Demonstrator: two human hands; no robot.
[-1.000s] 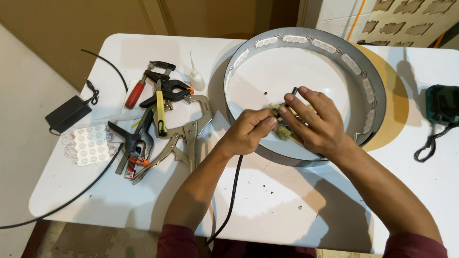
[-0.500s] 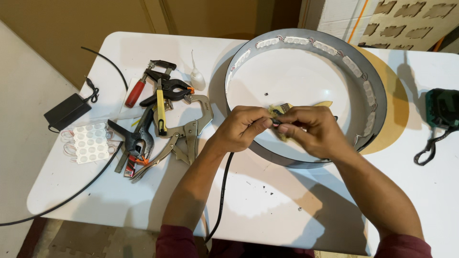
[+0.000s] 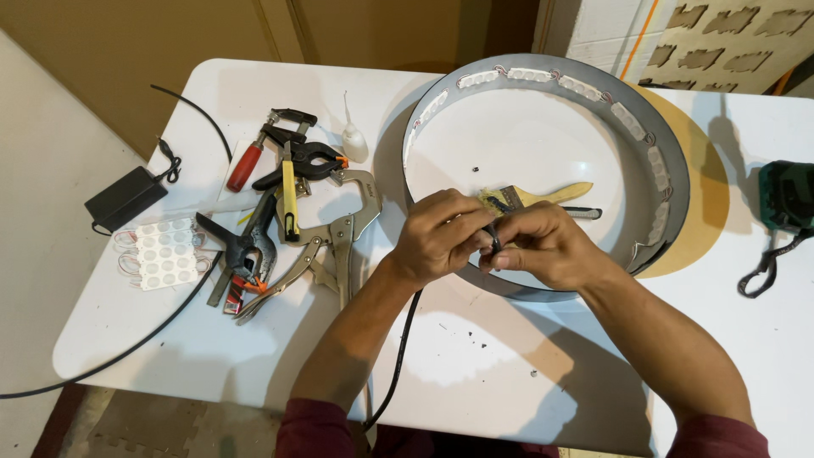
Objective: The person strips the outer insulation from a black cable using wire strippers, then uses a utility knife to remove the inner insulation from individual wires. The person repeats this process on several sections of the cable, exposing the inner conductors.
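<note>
Both my hands meet over the near rim of a large round grey metal ring (image 3: pixel 671 161) lined inside with white light modules. My left hand (image 3: pixel 439 236) and my right hand (image 3: pixel 544 248) pinch the end of a thin black wire (image 3: pixel 494 240) between their fingertips. A black cable (image 3: pixel 404 343) drops from under my left hand toward my body. Just behind my hands, inside the ring, lie a wooden-handled paintbrush (image 3: pixel 553 194) and a slim dark tool (image 3: pixel 583 213).
Left of the ring lies a pile of clamps (image 3: pixel 288 191) and locking pliers (image 3: pixel 339 242), a small glue bottle (image 3: pixel 354 140), white light modules (image 3: pixel 159 254) and a black power adapter (image 3: pixel 125 197). A green tool (image 3: pixel 787 195) sits at the right. A tan disc (image 3: pixel 708 191) lies under the ring.
My hands have drawn back from inside the ring to its near rim and closed together on the wire. The paintbrush behind them is now uncovered.
</note>
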